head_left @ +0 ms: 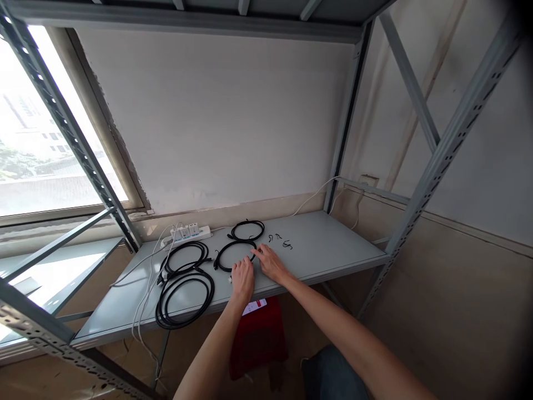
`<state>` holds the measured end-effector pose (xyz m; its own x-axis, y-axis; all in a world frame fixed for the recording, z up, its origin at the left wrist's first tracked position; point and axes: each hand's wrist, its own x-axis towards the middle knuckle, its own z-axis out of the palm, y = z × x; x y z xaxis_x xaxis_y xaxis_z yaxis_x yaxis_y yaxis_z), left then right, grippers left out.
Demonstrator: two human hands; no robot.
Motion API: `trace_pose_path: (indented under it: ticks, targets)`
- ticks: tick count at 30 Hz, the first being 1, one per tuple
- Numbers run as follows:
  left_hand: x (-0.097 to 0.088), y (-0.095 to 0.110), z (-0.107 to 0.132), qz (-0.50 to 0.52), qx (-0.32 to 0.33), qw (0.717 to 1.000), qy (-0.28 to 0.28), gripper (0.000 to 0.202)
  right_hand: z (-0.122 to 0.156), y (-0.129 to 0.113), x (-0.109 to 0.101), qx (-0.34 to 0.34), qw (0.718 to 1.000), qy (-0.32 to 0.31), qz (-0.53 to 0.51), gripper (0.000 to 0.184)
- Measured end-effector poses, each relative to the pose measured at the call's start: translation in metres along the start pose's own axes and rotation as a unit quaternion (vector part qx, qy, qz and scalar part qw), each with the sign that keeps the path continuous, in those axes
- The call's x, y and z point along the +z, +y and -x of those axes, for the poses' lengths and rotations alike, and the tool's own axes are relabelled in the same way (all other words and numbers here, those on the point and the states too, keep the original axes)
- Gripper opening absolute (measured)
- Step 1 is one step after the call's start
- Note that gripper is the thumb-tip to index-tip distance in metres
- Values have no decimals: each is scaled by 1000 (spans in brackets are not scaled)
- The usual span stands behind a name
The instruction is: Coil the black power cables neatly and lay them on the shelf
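Note:
A coiled black cable [220, 256] lies on the grey shelf [325, 244], close to its front edge. My left hand [242, 276] is closed on the near side of this coil, its fingers curled over it. At the coil's right side my right hand [270, 262] is closed too, thumb and forefinger pinched on the cable. The part between my hands is mostly hidden by the fingers. Behind sits another black cable coil [262, 228]. Two more, an upper coil [205, 253] and a lower coil [213, 291], lie to the left, overlapping, the lower one jutting over the front edge.
Several short black ties [287, 244] are scattered right of the coils. A white power strip [204, 232] with plugs stands at the back left, its white cords [146, 294] hanging over the front edge. Metal uprights [453, 144] frame the shelf. Below is a red stool [258, 344].

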<state>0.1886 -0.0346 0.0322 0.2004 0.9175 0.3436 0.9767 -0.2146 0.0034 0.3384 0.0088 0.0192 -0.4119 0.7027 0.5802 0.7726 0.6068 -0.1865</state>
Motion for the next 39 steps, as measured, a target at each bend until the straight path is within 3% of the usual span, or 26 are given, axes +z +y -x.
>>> trace_pose_path:
  ticks: [10,17,23,27,32,39]
  targets:
    - [-1,0,1,-15,10,1000,-18,26,0,3,0,-10,999,9,-30,40]
    - [-3,0,3,-10,-2,1000,-17,29,-16,-2,18,29,995,24,-89,30]
    - [-3,-1,2,-16,-12,1000,-14,29,-27,0,26,97,968,-55,-225,33]
    - [-2,-1,1,-15,-15,1000,-16,27,-28,-1,25,151,945,-47,-288,33]
    - [-3,-1,1,-7,-11,1000,-14,31,-27,-4,25,125,951,-21,-283,25]
    - [0,-1,-1,-7,-1,1000,-14,33,-28,1,20,137,932,-30,-335,20]
